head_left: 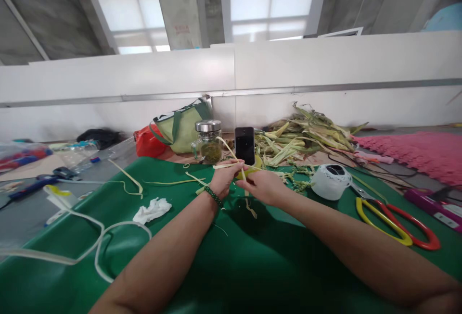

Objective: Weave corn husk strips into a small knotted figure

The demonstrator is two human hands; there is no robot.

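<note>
Above the green mat [267,261], both hands meet around several pale, flat plant strips [228,147] that cross each other. My left hand [223,179], with a dark green bead bracelet [213,196] at its wrist, is closed in a pinch on the crossing. From the other side my right hand [266,186] pinches the strips too, fingers closed. One strip end [249,207] hangs down between the hands, and others stick up and leftward. Just behind stand a phone [244,143], propped upright, and a yellow-green object [257,162] partly hidden by my fingers.
A lidded glass jar [209,145] and a green bag [180,126] stand behind left. At the back right lies a heap of dried leaves [317,131]. Large scissors [393,218] and a white roll [330,182] lie right; crumpled tissue [152,210] and white tubing [103,237] lie left.
</note>
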